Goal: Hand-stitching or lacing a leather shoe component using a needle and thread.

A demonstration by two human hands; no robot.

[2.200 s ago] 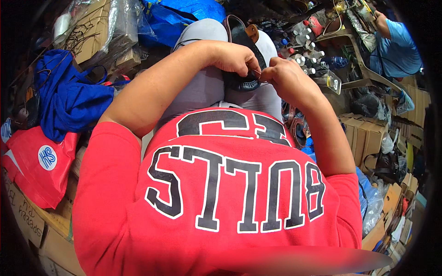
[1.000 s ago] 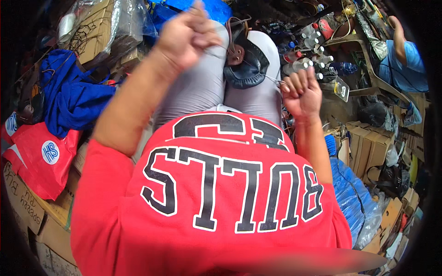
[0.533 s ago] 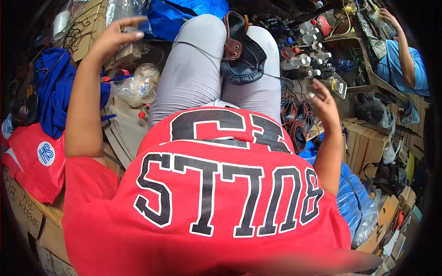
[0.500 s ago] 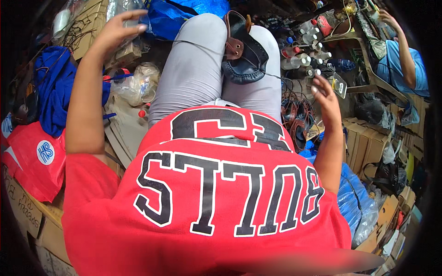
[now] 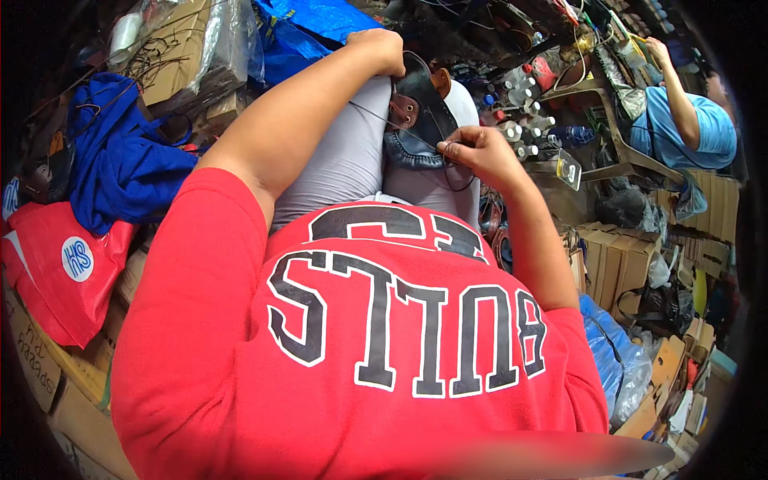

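A dark leather shoe upper (image 5: 424,100) with a brown eyelet flap (image 5: 403,112) and a puckered toe seam rests between my knees. My right hand (image 5: 484,154) is closed in a pinch at the toe seam, on a thin thread that trails in a dark loop below the fingers. Beyond my left knee, my left hand (image 5: 379,50) is curled beside the upper's far end. Its fingertips are hidden, so what they hold cannot be made out. Grey trousers (image 5: 332,152) cover my legs under the work.
Several plastic bottles (image 5: 522,128) stand right of my knees, near a chair frame (image 5: 612,128). A person in a light blue shirt (image 5: 704,128) works at far right. Blue cloth (image 5: 112,160), a red bag (image 5: 60,264) and cardboard (image 5: 172,60) lie on the left.
Both hands were raised wide apart with fingers spread. They have come inward to the shoe upper, the left curling by its far end, the right pinching at the toe seam.
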